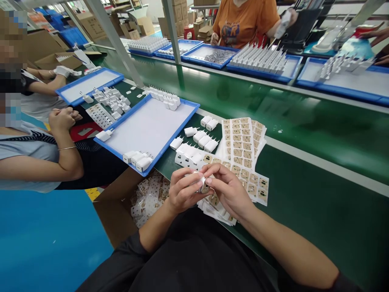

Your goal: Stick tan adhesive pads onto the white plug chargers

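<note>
My left hand (186, 190) is closed around a white plug charger (203, 184), mostly hidden by the fingers. The fingertips of my right hand (225, 184) press on the charger's end face from the other side; whether they pinch a sticker there I cannot tell. Sticker sheets (257, 184) with tan, cut-out labels lie under and beside my hands. A second stack of label sheets (241, 142) fans out just beyond. Several loose white chargers (200, 136) stand on the green table to the left of that stack.
A blue-rimmed tray (182, 132) holds rows of chargers at its far edge and near corner. Below the table edge, an open carton (117, 202) contains used sheets. Two co-workers sit at left; another person in orange (246, 20) works across the green belt (243, 93).
</note>
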The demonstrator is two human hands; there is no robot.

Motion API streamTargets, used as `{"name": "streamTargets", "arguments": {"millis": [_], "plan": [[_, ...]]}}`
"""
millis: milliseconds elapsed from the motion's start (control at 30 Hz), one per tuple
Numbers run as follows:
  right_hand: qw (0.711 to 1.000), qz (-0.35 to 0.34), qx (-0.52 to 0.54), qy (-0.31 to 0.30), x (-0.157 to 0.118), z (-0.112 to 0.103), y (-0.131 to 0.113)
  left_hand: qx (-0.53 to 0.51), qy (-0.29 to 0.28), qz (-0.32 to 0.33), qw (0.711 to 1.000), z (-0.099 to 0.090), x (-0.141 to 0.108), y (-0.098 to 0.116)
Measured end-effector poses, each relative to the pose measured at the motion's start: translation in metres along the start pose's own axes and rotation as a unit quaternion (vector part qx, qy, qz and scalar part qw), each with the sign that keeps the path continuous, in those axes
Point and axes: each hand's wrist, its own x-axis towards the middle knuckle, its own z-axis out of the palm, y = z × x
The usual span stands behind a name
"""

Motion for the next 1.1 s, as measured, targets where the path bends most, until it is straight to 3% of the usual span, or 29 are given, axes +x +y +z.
{"name": "streamTargets", "arguments": {"millis": [167, 300, 367, 467, 533, 567, 633, 733, 800, 867, 900, 1000, 1100], "plan": [[0.999, 0.018, -0.034, -0.009, 0.001, -0.004, -0.004, -0.05, 0.003, -0.045, 0.998, -0.001, 0.001, -0.002], [0.985, -0.058, -0.154, -0.05, 0.005, -0.013, -0.006, -0.124, -0.006, -0.081, 0.989, -0.002, 0.002, -0.003], [0.955, -0.145, -0.255, -0.049, 0.005, -0.015, -0.007, -0.158, -0.014, -0.09, 0.983, -0.002, -0.002, -0.003], [0.86, -0.31, -0.404, -0.029, 0.001, -0.014, -0.01, -0.206, -0.018, -0.149, 0.967, -0.002, -0.013, -0.004], [0.814, -0.375, -0.437, -0.08, -0.005, -0.013, -0.014, -0.227, -0.011, -0.214, 0.95, -0.005, -0.021, -0.007], [0.81, -0.382, -0.43, -0.112, -0.007, -0.012, -0.016, -0.233, -0.005, -0.246, 0.941, -0.008, -0.025, -0.009], [0.838, -0.339, -0.406, -0.133, -0.01, -0.012, -0.018, -0.237, 0.006, -0.298, 0.925, -0.018, -0.032, -0.017], [0.887, -0.169, -0.416, -0.106, -0.001, -0.008, -0.013, -0.235, 0.042, -0.333, 0.912, -0.046, -0.038, -0.032], [0.88, -0.075, -0.445, -0.147, 0.013, 0.005, -0.001, -0.203, 0.106, -0.338, 0.913, -0.071, -0.041, -0.042], [0.841, -0.062, -0.489, -0.223, 0.029, 0.028, 0.018, -0.137, 0.182, -0.337, 0.913, -0.097, -0.044, -0.049], [0.805, -0.072, -0.528, -0.262, 0.036, 0.044, 0.029, -0.1, 0.212, -0.341, 0.91, -0.109, -0.046, -0.051], [0.654, -0.098, -0.664, -0.348, 0.056, 0.094, 0.066, -0.017, 0.256, -0.378, 0.89, -0.14, -0.055, -0.057], [0.59, -0.095, -0.707, -0.377, 0.07, 0.132, 0.102, 0.057, 0.28, -0.415, 0.864, -0.163, -0.067, -0.066]]}}
